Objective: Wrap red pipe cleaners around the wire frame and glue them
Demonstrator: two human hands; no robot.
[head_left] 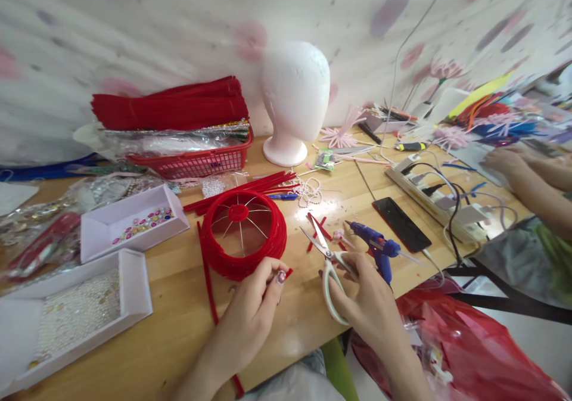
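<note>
My left hand (252, 305) pinches a red chenille stem (289, 272) between thumb and forefinger, its short end poking out past the fingertips. The rest of that stem is hidden by the hand. Just beyond stands a round red frame (243, 264), its rim wrapped in fuzzy red stems, with thin wires meeting at a red disc. Fingers through the loops, my right hand (369, 302) holds white-handled scissors (330, 270) with their blades apart, pointing away from me. Cut red pieces (322, 229) lie under and beside the blades. A long red stem (207, 279) runs down left of the frame.
Right of the scissors lie a blue glue gun (378, 243), a phone (402, 224) and a power strip (429, 201). A white foam head (295, 100) stands behind. Bead boxes (145, 270) and a red basket (201, 165) are left. Another person's hands (513, 165) rest far right.
</note>
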